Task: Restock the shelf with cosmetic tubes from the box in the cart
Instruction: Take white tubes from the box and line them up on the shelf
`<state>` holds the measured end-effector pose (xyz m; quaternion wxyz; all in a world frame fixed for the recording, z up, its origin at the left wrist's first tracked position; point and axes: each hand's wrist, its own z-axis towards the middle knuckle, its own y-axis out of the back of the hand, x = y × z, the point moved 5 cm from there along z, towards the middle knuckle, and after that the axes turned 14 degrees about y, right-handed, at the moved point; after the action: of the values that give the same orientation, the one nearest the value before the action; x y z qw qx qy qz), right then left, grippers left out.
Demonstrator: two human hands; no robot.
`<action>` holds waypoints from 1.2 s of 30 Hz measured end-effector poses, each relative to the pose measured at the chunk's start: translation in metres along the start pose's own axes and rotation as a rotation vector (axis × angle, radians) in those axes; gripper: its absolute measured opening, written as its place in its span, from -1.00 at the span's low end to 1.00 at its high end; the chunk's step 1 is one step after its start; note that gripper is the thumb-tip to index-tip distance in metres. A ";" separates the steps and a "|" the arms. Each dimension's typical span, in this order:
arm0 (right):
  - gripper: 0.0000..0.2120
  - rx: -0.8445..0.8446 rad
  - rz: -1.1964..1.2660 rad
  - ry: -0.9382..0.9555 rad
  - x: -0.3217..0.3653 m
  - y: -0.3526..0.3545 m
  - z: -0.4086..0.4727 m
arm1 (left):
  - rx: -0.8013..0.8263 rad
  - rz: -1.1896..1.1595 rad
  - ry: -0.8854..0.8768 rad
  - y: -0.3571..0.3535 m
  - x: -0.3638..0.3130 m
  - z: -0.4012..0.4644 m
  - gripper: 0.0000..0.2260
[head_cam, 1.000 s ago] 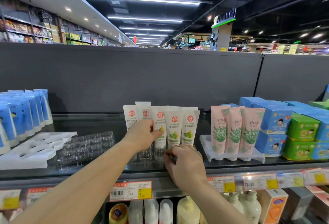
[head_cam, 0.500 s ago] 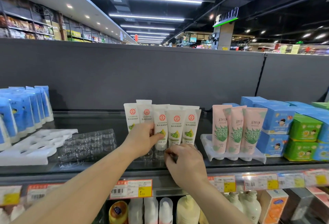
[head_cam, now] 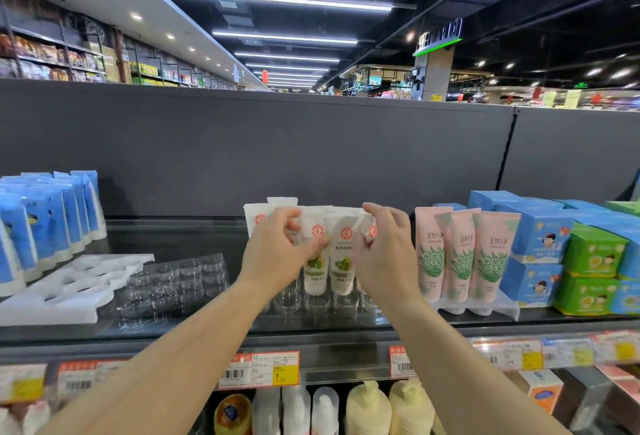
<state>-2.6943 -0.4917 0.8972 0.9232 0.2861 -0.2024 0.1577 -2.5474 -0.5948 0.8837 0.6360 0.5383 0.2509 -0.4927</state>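
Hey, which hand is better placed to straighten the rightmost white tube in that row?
Probably the right hand. It is already at the right end of the white tubes, its fingers curled by the end tube's top. The left hand sits at the row's left side, thumb against a middle tube.

Showing smooth, softly glossy plastic on the white tubes [head_cam: 343,254] and the pink tubes [head_cam: 464,258]. Gleaming as clear, shiny moulded plastic in the transparent tray [head_cam: 176,282]; looking matt and opaque in the white tray [head_cam: 69,289]. Reflecting light off the dark, glassy shelf [head_cam: 166,234]. Appearing as printed cardboard on the blue boxes [head_cam: 536,237]; as paper on the price tag [head_cam: 259,370].
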 end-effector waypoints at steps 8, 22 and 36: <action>-0.51 0.116 -0.072 0.003 -0.002 -0.002 0.008 | -0.084 0.158 -0.210 -0.006 -0.026 0.004 -0.48; -0.68 0.117 -0.080 -0.065 -0.009 -0.004 0.014 | -0.102 0.290 -0.241 -0.030 -0.034 0.013 -0.78; -0.84 0.174 0.041 0.100 0.012 -0.036 -0.043 | -0.193 0.200 -0.175 0.007 -0.002 -0.003 -0.49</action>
<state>-2.6571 -0.4925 0.8541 0.9003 0.3529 -0.1476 0.2077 -2.5410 -0.5915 0.8876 0.7500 0.4520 0.1857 -0.4458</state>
